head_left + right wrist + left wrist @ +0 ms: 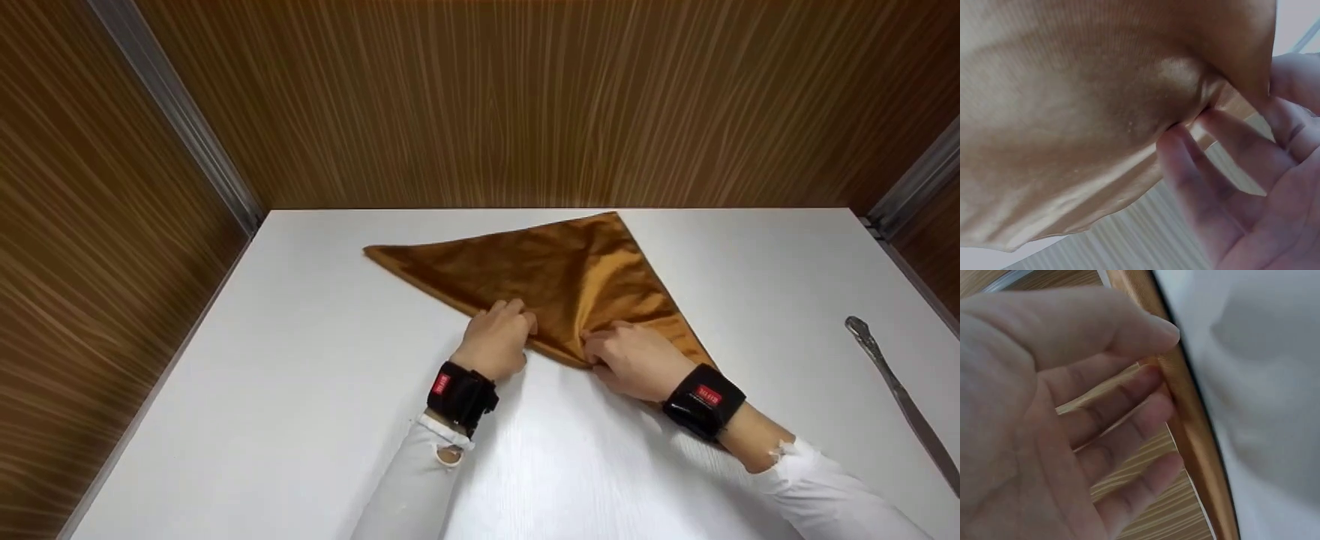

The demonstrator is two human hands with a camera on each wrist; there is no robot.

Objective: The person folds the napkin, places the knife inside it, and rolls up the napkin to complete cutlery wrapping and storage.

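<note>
We see a brown cloth (555, 277) folded into a triangle, lying on the white table (300, 375) toward its far middle. Our left hand (499, 337) and right hand (634, 360) both pinch its near corner with curled fingers. A metal tool (896, 390) lies well apart, right.

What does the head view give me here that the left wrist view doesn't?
Head only: the whole brown cloth folded to a triangle on the white table, the right hand at its near edge, a metal tool far right. Left wrist only: fingertips meeting the cloth's edge. Both: the left hand touching the cloth.
</note>
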